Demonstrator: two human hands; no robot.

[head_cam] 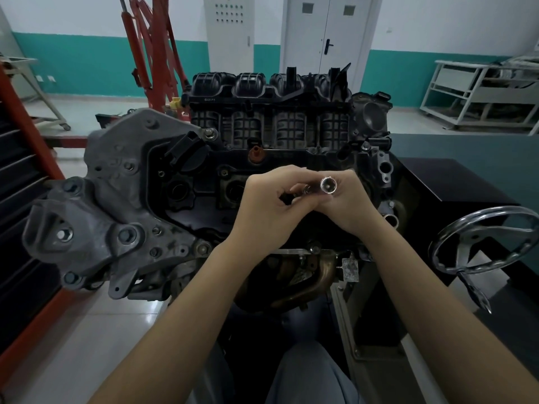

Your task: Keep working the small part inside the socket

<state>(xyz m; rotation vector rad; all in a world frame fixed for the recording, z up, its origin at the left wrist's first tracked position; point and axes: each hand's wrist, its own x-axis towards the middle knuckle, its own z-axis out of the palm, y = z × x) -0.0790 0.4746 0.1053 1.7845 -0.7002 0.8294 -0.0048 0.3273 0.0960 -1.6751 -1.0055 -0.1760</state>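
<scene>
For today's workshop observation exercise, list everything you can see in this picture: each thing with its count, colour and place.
Engine: one, grey and black, centre, on a stand.
Intake manifold: one, black, top of the engine.
Socket tool: one, silver, held above the engine.
Handwheel: one, chrome, right of the engine.
Engine hoist: one, red, back left.
Double door: one, grey-white, back wall.
Cabinet: one, grey-white, left of the door.
Rack: one, pale grey, back right.
Left hand: one, grips the tool's dark end.
Right hand: one, holds the socket end.

Shiny silver socket, black ribbed intake manifold, grey engine bracket, teal-and-white wall, red hoist.
</scene>
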